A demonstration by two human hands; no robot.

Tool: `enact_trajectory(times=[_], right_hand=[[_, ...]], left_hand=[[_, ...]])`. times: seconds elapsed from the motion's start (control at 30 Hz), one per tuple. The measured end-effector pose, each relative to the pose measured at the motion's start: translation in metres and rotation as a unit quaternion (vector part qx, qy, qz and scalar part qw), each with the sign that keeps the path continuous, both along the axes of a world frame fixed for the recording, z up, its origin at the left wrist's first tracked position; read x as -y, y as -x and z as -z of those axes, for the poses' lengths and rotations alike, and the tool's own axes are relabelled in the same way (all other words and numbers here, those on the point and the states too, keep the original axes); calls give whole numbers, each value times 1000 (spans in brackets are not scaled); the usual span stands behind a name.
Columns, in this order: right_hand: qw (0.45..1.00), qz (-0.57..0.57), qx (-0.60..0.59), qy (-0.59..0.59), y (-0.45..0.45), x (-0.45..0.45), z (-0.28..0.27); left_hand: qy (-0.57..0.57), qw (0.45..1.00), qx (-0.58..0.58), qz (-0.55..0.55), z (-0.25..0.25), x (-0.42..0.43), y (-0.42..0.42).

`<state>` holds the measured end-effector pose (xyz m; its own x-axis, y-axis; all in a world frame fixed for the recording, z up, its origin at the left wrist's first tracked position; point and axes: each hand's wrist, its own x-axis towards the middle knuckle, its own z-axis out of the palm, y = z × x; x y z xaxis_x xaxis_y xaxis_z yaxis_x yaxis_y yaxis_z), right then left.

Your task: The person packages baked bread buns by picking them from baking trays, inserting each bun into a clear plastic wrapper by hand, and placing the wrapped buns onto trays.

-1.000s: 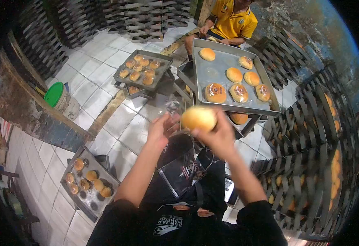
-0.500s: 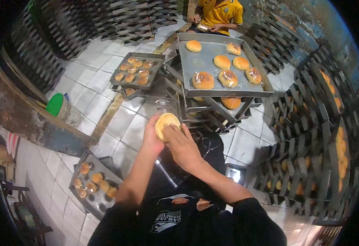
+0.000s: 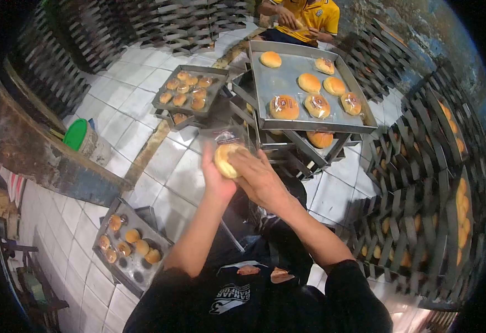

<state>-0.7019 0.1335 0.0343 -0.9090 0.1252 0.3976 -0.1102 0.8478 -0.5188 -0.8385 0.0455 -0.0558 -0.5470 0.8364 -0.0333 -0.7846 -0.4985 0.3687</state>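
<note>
A round golden bun is held in front of me between both hands. My left hand cups it from the left and below, palm up, with its fingers mostly hidden. My right hand presses its fingers on the bun's right side; they are blurred. A clear plastic bag with a printed label sits at the bun's far edge. How far the bun is inside it I cannot tell. Just beyond, a large metal tray bears several buns, some bagged and some bare.
A smaller tray of wrapped buns stands at far left, and another tray of buns lies near left. Stacked trays rise on the right. A green-lidded bucket stands left. A person in a yellow shirt sits opposite.
Both hands and the bun have shifted slightly away from me, and the bun is more tilted against the bag. The view has turned a little. The person opposite has raised one hand.
</note>
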Motion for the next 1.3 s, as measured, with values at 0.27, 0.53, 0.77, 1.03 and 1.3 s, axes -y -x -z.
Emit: enact_trajectory(times=[0.27,0.53,0.77,1.03,1.3], right_hand=[[997,52,-36,-52,11,0,18],[999,-11,43,30,1,0,5],[692,-414,281,520,-43,25,-17],[990,7,-137,-8,-35,16,29],[960,195,33,199,5,-29,61]], left_hand=[[87,993,43,-69,-22,-15,-45],[75,990,112,-49,-8,-14,-15],[-98,980,169,49,33,-1,12],[53,987,93,122,-4,52,-40],[295,919,-248,-83,4,29,-19]])
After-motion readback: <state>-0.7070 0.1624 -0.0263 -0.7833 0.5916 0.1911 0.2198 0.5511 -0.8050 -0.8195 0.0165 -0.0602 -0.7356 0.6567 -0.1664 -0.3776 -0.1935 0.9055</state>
